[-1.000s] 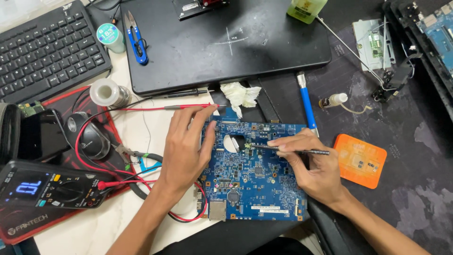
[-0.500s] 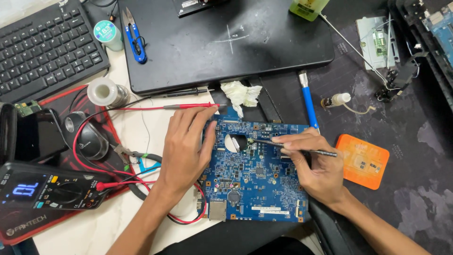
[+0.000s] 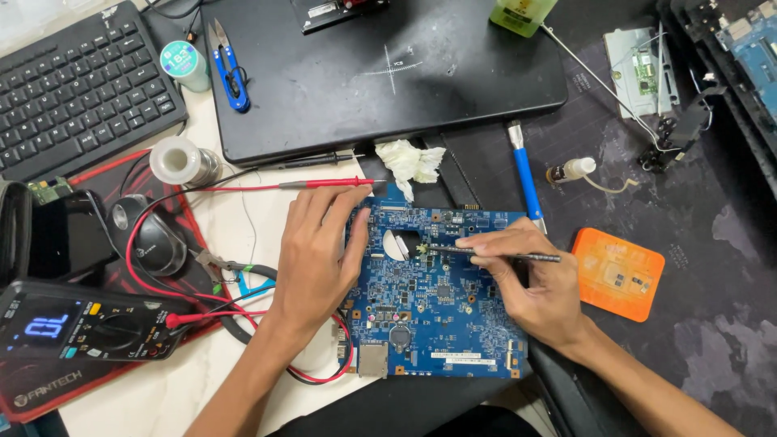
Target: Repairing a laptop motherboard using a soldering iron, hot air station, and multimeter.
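A blue circuit board (image 3: 437, 316) lies flat in front of me on the dark mat. My left hand (image 3: 320, 251) rests palm down on the board's left edge, fingers spread, pressing it in place. My right hand (image 3: 530, 279) pinches thin black tweezers (image 3: 494, 254) whose tip touches the board beside a round cutout near its top middle. A red probe (image 3: 324, 184) lies just beyond my left fingertips.
A multimeter (image 3: 77, 328) with red leads sits at the left, beside a mouse (image 3: 150, 235) and a solder spool (image 3: 182, 160). A closed black laptop (image 3: 388, 73), keyboard (image 3: 77, 89), blue snips (image 3: 229, 65), crumpled tissue (image 3: 413, 162), blue-handled tool (image 3: 526, 178) and an orange pad (image 3: 619, 273) surround the board.
The tweezers' tip has shifted slightly left along the board's upper part. My left hand stays planted on the board.
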